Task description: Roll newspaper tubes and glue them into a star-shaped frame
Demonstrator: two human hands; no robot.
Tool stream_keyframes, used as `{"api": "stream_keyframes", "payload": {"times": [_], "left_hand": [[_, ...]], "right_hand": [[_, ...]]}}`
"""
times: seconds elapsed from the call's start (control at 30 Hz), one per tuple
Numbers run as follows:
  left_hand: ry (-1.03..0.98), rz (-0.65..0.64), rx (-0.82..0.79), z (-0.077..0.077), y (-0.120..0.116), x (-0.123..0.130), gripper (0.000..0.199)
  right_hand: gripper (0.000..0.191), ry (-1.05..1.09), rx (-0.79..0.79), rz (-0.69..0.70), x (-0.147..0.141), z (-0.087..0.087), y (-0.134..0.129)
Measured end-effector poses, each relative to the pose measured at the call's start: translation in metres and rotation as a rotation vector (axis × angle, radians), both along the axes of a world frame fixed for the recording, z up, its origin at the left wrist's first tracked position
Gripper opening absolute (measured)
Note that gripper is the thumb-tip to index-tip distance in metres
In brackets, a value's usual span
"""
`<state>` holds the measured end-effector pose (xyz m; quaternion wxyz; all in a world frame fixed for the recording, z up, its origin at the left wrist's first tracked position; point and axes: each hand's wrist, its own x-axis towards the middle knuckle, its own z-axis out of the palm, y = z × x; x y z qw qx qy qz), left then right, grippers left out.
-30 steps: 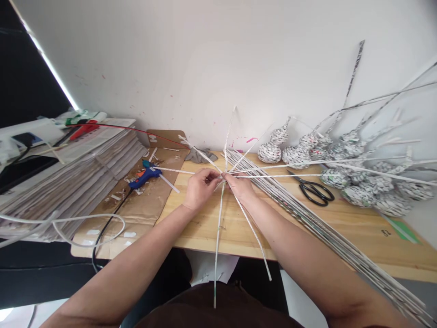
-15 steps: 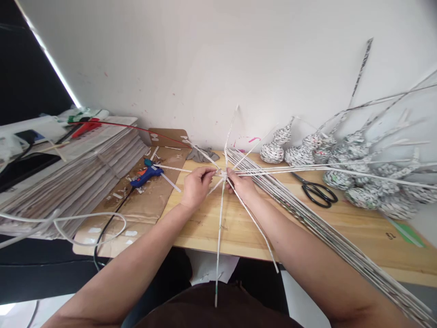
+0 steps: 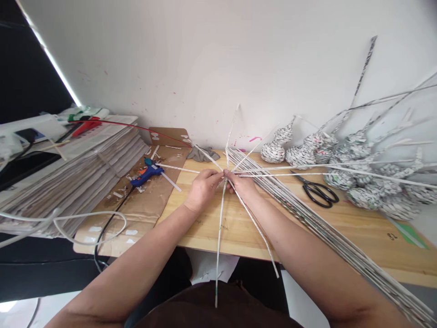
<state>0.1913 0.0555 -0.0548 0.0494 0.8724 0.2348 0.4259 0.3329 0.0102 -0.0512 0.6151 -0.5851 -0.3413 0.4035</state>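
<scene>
Thin rolled paper sticks (image 3: 221, 223) cross in a star shape in front of me, their centre hidden under my fingertips. My left hand (image 3: 205, 186) pinches at the crossing from the left, fingers closed. From the right, my right hand (image 3: 243, 186) grips the same crossing, its thumb on top and fingers curled beneath. The two thumbs nearly meet there. Several arms of the star spread outward: toward the wall, toward my lap, and far to the right past the scissors.
A bundle of loose paper sticks (image 3: 307, 228) runs diagonally at the right. Black scissors (image 3: 319, 193) lie beyond it, near woven paper gourd shapes (image 3: 355, 159). At left are a blue glue gun (image 3: 148, 174) on cardboard (image 3: 136, 216) and a newspaper stack (image 3: 99, 173).
My left hand has shifted right, onto the centre of the star, closing the gap to my right hand. The long sticks at the right have spread apart, one lying lower.
</scene>
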Motion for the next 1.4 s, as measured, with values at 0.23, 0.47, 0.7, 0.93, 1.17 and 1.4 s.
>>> {"api": "stream_keyframes", "payload": {"times": [0.23, 0.47, 0.7, 0.93, 1.17, 1.4], "left_hand": [[-0.004, -0.012, -0.053, 0.002, -0.008, -0.001, 0.012], [-0.015, 0.041, -0.166, 0.006, -0.009, -0.002, 0.011], [-0.079, 0.113, -0.26, 0.014, -0.008, -0.016, 0.011], [-0.138, 0.12, -0.193, 0.019, -0.008, -0.02, 0.014], [0.065, 0.018, -0.037, 0.011, -0.003, -0.005, 0.02], [0.126, 0.0, 0.026, 0.007, -0.01, -0.006, 0.019]], "right_hand": [[0.023, -0.086, -0.004, -0.037, -0.001, -0.001, -0.002], [0.028, -0.096, -0.034, -0.038, -0.004, 0.003, -0.004], [0.049, 0.025, -0.027, 0.088, 0.003, 0.002, -0.003], [0.048, 0.094, -0.002, 0.117, 0.006, -0.004, 0.001], [0.041, 0.02, -0.049, 0.071, 0.004, 0.001, -0.003], [0.028, -0.105, -0.03, -0.018, 0.001, -0.001, -0.004]]}}
